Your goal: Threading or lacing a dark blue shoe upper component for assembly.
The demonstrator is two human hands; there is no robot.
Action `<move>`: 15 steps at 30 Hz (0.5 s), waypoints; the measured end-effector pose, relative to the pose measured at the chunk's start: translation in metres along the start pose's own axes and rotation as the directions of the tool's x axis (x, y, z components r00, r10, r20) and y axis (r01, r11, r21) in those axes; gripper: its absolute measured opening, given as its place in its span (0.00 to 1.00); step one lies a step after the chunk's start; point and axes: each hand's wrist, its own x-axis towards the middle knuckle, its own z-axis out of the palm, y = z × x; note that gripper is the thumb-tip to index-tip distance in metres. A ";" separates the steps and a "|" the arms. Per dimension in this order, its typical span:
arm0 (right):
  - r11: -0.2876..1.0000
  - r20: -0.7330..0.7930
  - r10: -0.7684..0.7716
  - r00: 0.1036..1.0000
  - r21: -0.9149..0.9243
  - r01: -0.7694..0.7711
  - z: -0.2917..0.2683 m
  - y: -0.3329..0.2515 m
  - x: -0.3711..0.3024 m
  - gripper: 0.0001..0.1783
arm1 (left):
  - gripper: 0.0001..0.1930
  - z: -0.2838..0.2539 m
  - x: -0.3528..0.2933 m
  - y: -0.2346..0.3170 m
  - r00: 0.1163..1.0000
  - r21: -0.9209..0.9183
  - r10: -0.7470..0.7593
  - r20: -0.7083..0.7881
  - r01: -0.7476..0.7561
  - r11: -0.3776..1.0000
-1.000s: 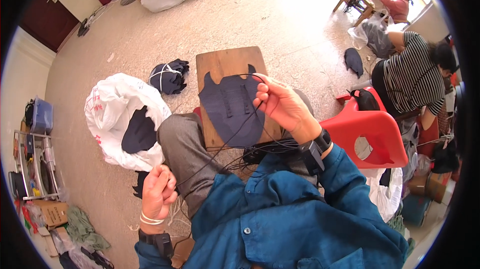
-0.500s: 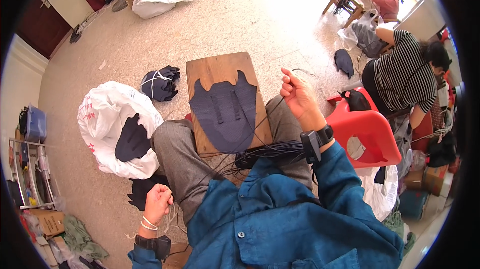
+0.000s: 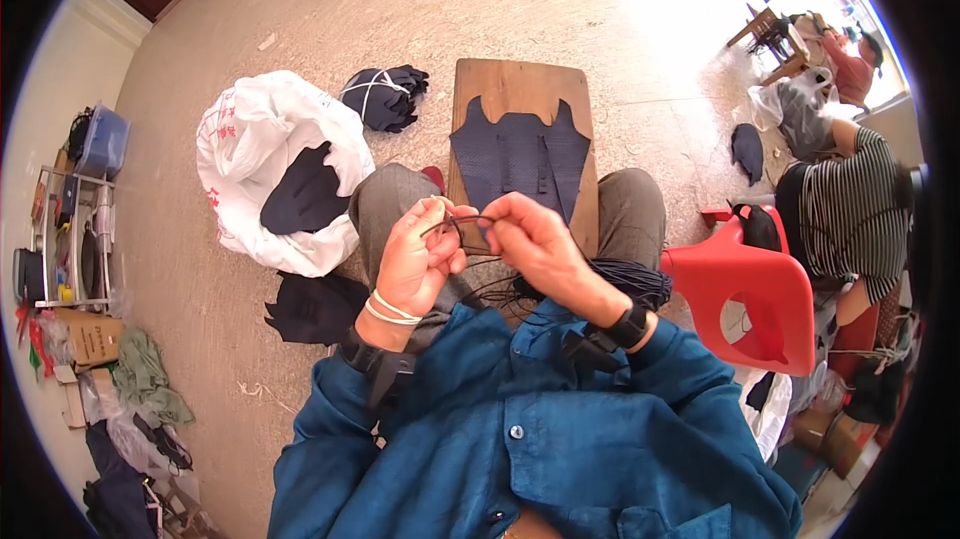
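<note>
My left hand [image 3: 415,254] and my right hand [image 3: 540,251] meet above my lap, both pinching a thin black cord [image 3: 462,223] that loops between their fingertips. Pale bands circle my left wrist. Just beyond the hands, a dark navy cut piece [image 3: 510,144] with pointed upper corners and two slotted strips lies flat on a wooden board [image 3: 520,79] between my knees. My hands hide its lower part. A bundle of black cords [image 3: 632,282] rests across my lap, beside my right wrist.
At left stand a white plastic sack [image 3: 225,189] holding a dark piece, and a tied stack of dark pieces [image 3: 388,99]. More dark pieces [image 3: 312,307] lie by my left knee. A red plastic stool [image 3: 750,289] is close at right, near a person in stripes [image 3: 850,194].
Both hands have come together over my lap, the left from low at the side, the right from above the board. The cord is now between both hands. The view has shifted.
</note>
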 end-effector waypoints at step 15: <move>0.988 -0.290 -0.034 0.956 -0.155 -0.012 -0.058 0.015 -0.008 0.06 | 0.23 0.029 0.078 -0.034 0.997 0.316 0.027 0.068 -0.047 0.947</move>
